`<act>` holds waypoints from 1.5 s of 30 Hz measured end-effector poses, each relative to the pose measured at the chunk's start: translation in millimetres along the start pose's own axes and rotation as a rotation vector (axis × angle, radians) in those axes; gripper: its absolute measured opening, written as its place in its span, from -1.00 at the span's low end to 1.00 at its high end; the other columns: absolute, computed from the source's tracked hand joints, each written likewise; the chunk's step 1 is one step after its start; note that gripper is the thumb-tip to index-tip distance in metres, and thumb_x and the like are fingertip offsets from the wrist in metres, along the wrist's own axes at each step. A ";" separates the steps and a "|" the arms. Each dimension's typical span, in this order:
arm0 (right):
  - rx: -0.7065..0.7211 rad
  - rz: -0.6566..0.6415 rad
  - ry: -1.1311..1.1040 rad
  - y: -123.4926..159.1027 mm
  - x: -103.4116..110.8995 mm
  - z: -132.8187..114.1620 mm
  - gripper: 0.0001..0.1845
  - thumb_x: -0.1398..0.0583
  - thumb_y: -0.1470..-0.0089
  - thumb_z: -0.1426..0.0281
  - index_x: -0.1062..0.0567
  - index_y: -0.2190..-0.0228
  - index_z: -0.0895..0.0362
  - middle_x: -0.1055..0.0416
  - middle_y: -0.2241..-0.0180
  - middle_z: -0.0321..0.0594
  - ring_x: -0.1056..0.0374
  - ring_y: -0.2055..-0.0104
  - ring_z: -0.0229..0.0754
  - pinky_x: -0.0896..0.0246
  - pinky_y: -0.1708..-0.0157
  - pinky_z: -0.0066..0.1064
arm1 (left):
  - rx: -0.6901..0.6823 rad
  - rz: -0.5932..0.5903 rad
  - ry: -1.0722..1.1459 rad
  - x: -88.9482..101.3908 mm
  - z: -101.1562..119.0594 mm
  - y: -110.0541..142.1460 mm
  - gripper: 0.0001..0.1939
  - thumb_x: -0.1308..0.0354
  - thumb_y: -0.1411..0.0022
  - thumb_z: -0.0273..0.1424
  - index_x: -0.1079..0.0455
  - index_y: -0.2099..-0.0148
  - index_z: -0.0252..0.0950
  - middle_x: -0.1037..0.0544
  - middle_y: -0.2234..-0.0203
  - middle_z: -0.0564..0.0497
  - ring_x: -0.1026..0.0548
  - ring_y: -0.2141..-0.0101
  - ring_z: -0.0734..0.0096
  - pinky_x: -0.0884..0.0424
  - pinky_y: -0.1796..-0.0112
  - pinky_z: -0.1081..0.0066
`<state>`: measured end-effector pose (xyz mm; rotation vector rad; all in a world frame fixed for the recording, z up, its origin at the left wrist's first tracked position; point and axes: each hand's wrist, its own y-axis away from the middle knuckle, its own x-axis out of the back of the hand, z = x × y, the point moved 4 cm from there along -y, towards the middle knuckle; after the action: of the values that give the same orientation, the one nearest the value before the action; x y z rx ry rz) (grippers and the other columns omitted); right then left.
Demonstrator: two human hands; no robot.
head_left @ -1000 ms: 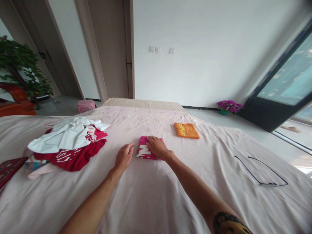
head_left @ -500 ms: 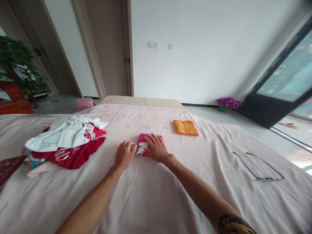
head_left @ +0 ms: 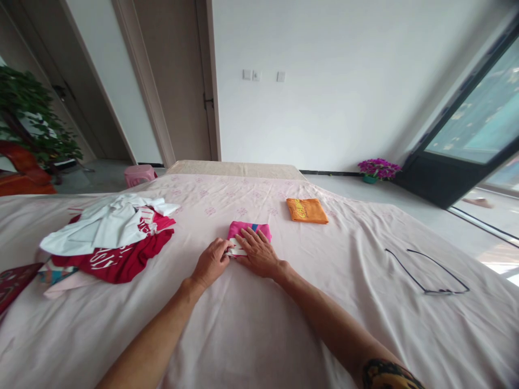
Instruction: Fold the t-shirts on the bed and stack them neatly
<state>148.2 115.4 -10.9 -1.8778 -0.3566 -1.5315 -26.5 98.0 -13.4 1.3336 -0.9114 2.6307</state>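
A small folded pink garment [head_left: 238, 227] with white and blue print lies on the pale pink sheet in front of me. My left hand [head_left: 211, 261] is closed at its near left corner, pinching the edge of the cloth. Flat on top of the garment rests my right hand [head_left: 258, 253], its fingers stretched out and covering much of the print. Beyond it to the right is an orange folded garment [head_left: 311, 212] with yellow lettering.
A loose heap holds a white shirt [head_left: 101, 224] over a red garment [head_left: 125, 265] on the left. Black-framed glasses [head_left: 444, 292] lie on the sheet [head_left: 348, 319] at right. Behind the bed stand a pink stool [head_left: 140, 175] and purple flowers [head_left: 379, 168].
My left hand has moved slightly right and closed on the garment's near left corner. My right hand has slid a little towards me, and a blue stripe now shows on the pink cloth.
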 end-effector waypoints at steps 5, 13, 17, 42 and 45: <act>0.026 -0.017 -0.018 1.1 0.6 2.0 -0.22 -0.09 -0.23 -0.05 -0.13 -0.33 0.05 0.01 -0.38 -0.08 0.18 -0.43 0.06 0.26 -0.36 0.01 | 0.064 0.021 0.000 -0.8 -0.8 -0.6 -0.67 -0.01 -0.09 -0.66 -0.36 0.16 -0.21 -0.43 0.28 0.01 -0.44 0.23 0.35 -0.40 0.14 0.35; 0.078 -0.127 -0.107 -13.7 14.9 12.1 -0.47 0.00 -0.37 0.22 -0.26 -0.27 0.13 -0.18 -0.30 -0.06 0.03 -0.39 -0.03 0.02 -0.30 -0.12 | 0.138 0.085 0.111 2.6 -9.4 -2.2 -0.72 -0.01 -0.18 -0.58 -0.43 0.13 -0.20 -0.44 0.30 0.03 -0.46 0.28 0.40 -0.41 0.18 0.38; 0.087 -0.141 -0.181 -20.0 20.3 14.8 -0.55 0.01 -0.37 0.26 -0.35 -0.20 0.10 -0.27 -0.25 -0.06 -0.09 -0.34 -0.08 -0.05 -0.26 -0.14 | 0.087 0.083 0.061 5.1 -3.5 -1.7 -0.75 -0.04 -0.21 -0.54 -0.43 0.11 -0.19 -0.46 0.24 0.00 -0.47 0.19 0.34 -0.42 0.11 0.33; 0.140 -0.105 -0.118 20.8 20.1 13.5 -0.30 -0.13 -0.29 0.18 -0.09 -0.35 0.08 0.04 -0.39 -0.03 0.18 -0.43 0.00 0.22 -0.37 -0.05 | 0.329 0.044 0.179 -6.7 -17.6 -10.4 -0.66 -0.14 -0.15 -0.37 -0.39 0.00 -0.29 -0.48 0.07 -0.16 -0.51 0.12 0.25 -0.41 0.05 0.26; 0.132 -0.135 -0.131 20.2 19.0 14.5 -0.26 -0.13 -0.27 0.13 -0.07 -0.35 0.09 0.07 -0.39 -0.02 0.20 -0.44 0.01 0.23 -0.37 -0.05 | 0.521 0.070 0.275 -14.8 -30.3 -24.6 -0.43 -0.25 -0.08 -0.17 -0.35 -0.07 -0.38 -0.54 0.12 -0.24 -0.55 0.19 0.17 -0.43 0.14 0.24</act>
<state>176.3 106.3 -0.8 -1.8859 -0.6406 -1.4372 -31.7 137.4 -26.4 0.9717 -0.2469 3.1341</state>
